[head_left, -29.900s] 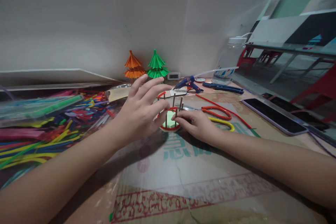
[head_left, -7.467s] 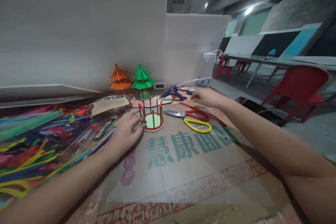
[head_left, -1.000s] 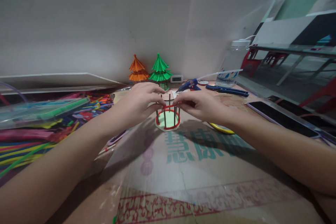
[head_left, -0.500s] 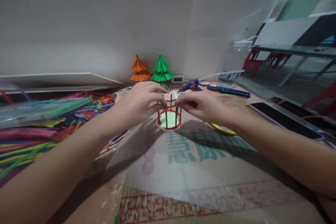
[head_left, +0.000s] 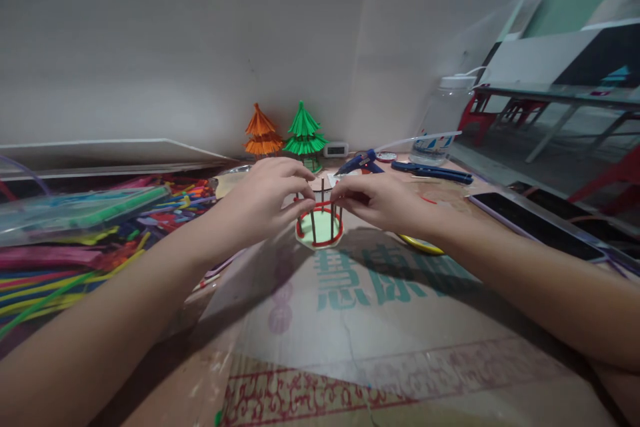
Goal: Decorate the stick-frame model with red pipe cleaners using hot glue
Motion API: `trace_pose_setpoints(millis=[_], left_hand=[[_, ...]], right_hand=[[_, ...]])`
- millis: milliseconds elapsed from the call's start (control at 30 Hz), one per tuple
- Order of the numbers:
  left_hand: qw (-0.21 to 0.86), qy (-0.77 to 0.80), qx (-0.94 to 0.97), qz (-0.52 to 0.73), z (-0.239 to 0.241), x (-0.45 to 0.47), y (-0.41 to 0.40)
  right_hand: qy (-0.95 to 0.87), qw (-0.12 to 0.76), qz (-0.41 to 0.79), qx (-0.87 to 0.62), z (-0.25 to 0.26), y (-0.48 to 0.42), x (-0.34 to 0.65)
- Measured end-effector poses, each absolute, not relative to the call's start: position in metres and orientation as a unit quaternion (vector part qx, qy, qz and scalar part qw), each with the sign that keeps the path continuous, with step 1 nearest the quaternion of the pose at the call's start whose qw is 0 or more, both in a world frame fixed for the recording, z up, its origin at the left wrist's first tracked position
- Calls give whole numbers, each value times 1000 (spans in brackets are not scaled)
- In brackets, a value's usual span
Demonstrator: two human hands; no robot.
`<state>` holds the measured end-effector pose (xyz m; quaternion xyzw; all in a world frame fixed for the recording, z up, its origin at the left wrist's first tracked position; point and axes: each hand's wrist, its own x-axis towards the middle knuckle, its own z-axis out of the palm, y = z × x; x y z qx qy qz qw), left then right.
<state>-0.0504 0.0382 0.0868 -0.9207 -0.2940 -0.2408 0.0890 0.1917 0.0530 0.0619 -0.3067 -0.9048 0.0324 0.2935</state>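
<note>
A small round base (head_left: 321, 227) with a pale green floor and a red pipe-cleaner rim stands on the work surface. Several thin brown posts (head_left: 314, 228) rise upright from its edge. Above it, a short red pipe cleaner (head_left: 323, 203) spans the gap between my fingertips, beside the post tops. My left hand (head_left: 280, 192) pinches its left end with thumb and fingers. On the other side, my right hand (head_left: 377, 199) pinches the right end, close to a front post. My fingers partly hide the posts and the red strip's ends.
An orange paper-like tree (head_left: 262, 130) and a green one (head_left: 305, 130) stand at the back wall. Nearby are a blue glue gun (head_left: 357, 162), blue pliers-like tool (head_left: 433, 172), water bottle (head_left: 440, 123) and phone (head_left: 535, 225). Colourful pipe cleaners (head_left: 55, 283) lie left.
The view has shifted slightly, moving the scene a little left. Both hands stay pinched at the red strip above the base, with only small finger movement.
</note>
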Motion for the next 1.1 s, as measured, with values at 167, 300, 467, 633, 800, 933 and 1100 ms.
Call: trace_pose_setpoints(millis=[167,300,467,633,800,933,1100], left_hand=[[36,-314,-907,-280,74,-39,32],[24,-333,-886,-321,55,-26,30],[23,-330,-865,-377,44,-20,32],[14,-333,-867,-369,47,-21,31],[22,-330,-870,-366,46,-21,32],[26,-327,-871,-365,44,-21,32],[8,-313,-891,-328,62,-30,32]], right_hand=[[-905,297,31,-303,61,53,191],[-910,290,47,-294,59,55,192],[-915,294,58,-272,59,56,191],[-908,303,47,-284,59,55,191],[-913,304,36,-271,57,57,191],[-914,305,17,-268,58,57,191],[-915,296,14,-275,59,55,191]])
